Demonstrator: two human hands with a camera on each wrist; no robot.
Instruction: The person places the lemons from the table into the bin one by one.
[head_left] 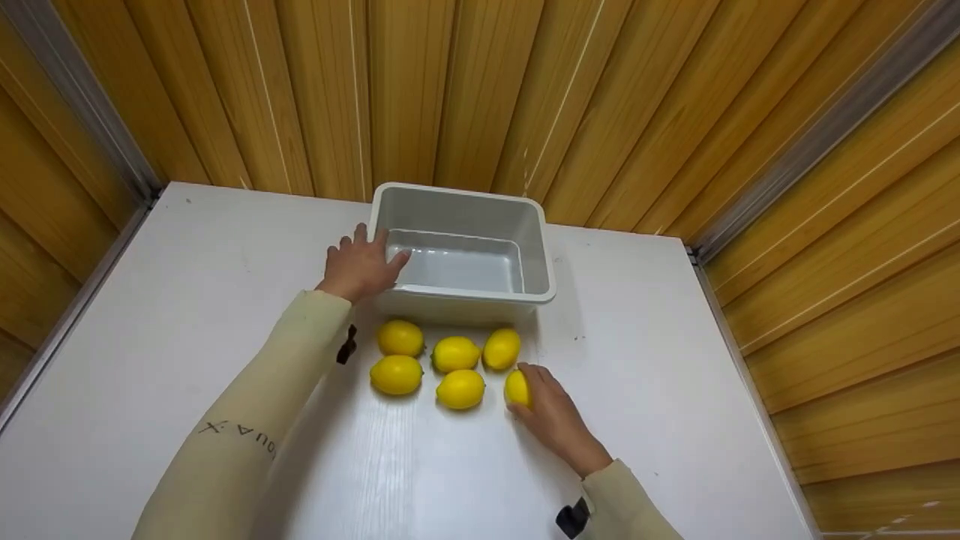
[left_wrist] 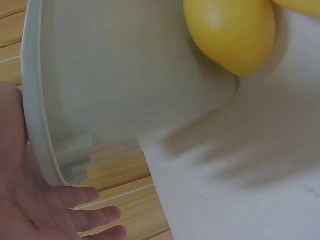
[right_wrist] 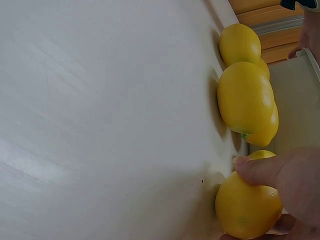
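Vertical wood-grain panels (head_left: 409,90) form the wall at the back, and similar boards close in both sides. Below them spreads a white table (head_left: 630,337), its back edge running along the panelled wall. Near that edge stands a deep, pale grey tub (head_left: 457,309), rectangular with rounded corners, upright, its open top showing a glossy floor inside. Two cream sleeves (head_left: 247,397) reach in from the near side, the left one stretching farther. The left hand (head_left: 360,266) lies at the tub's left rim with fingers spread wide and straight, the rim passing between thumb and fingers in the left wrist view. The right hand (head_left: 556,416) holds a lemon (head_left: 517,388) between its thumb and fingers, at the right end of the nearer row; whether that fruit touches the table I cannot tell. Five other lemons (head_left: 460,389) lie on the table just in front of the tub: three in the row closer to it, two in the nearer row, at the left and middle. A small black piece (head_left: 346,345) sits at each wrist. Dark lettering (head_left: 238,430) marks the left sleeve, and a tiny green stem end (right_wrist: 244,135) shows on one lemon
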